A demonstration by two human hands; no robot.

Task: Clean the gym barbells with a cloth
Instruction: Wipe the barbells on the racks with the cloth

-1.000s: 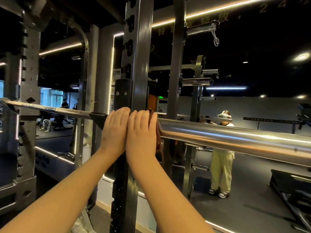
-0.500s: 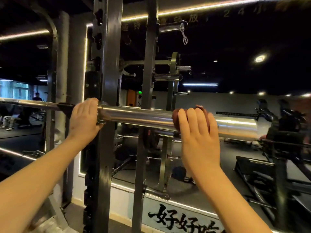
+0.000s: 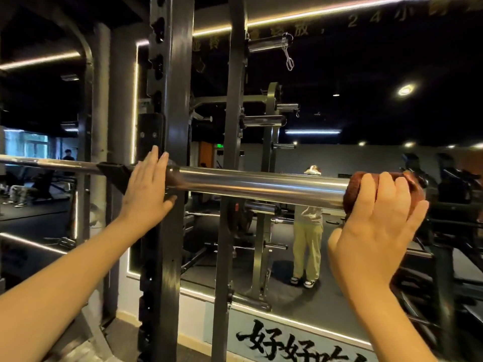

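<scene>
Chrome barbell (image 3: 261, 185) sits level across the rack post (image 3: 172, 74), its thick sleeve running out to the right of that post. Right hand (image 3: 376, 226) is well out from the post, near the sleeve's end, fingers curled over a reddish-brown cloth (image 3: 351, 186) wrapped on the steel. Left hand (image 3: 146, 194) is right at the post, fingers straight, palm flat by the bar's collar, gripping nothing.

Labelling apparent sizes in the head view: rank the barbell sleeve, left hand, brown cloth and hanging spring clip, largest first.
1. barbell sleeve
2. left hand, though nearness to the camera enlarges it
3. cloth, partly hidden under the right hand
4. spring clip, smallest by far
</scene>
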